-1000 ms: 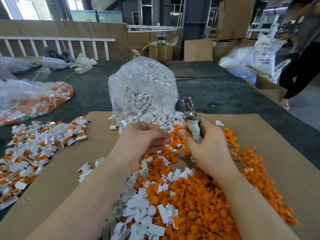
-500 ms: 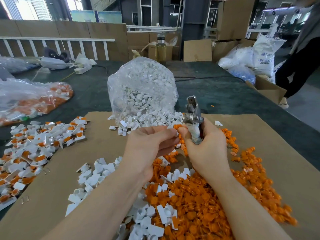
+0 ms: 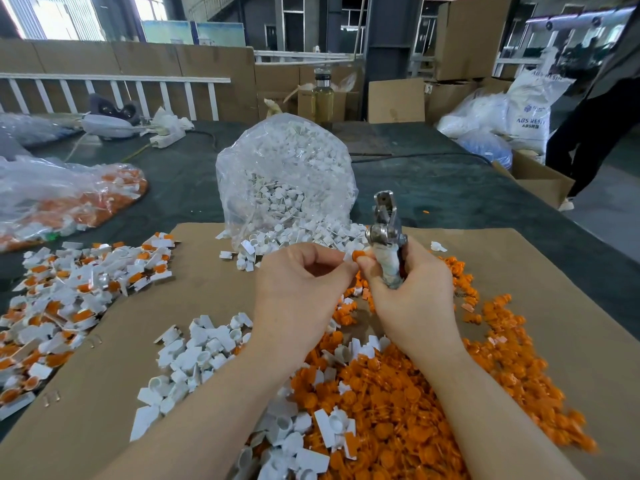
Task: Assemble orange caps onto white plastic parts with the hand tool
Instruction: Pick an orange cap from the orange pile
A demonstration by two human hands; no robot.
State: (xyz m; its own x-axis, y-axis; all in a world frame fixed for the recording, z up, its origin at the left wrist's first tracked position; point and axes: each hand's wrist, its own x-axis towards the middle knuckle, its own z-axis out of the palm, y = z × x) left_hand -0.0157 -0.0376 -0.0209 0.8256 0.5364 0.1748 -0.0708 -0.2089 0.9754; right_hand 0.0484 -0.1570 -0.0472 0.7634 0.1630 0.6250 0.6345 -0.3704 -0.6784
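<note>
My left hand (image 3: 304,282) has lifted since a second ago, when it was down at the pile, and it now meets my right hand (image 3: 412,292) in front of me. Between the fingertips of both hands sits an orange cap (image 3: 358,255) with a white plastic part (image 3: 347,257) just beside it; I cannot tell whether the two are already seated together. My left grip pinches that small pair. My right grip is wrapped round the taped handle of the hand tool (image 3: 386,237), whose metal head points up and away from me, a little higher than before. I judge that the pick is done and the pair is ready to be fed to the tool. Loose orange caps (image 3: 398,393) and white parts (image 3: 194,355) lie heaped on the cardboard sheet (image 3: 554,271) over the worktop, with finished pieces (image 3: 76,292) off to my left.
</note>
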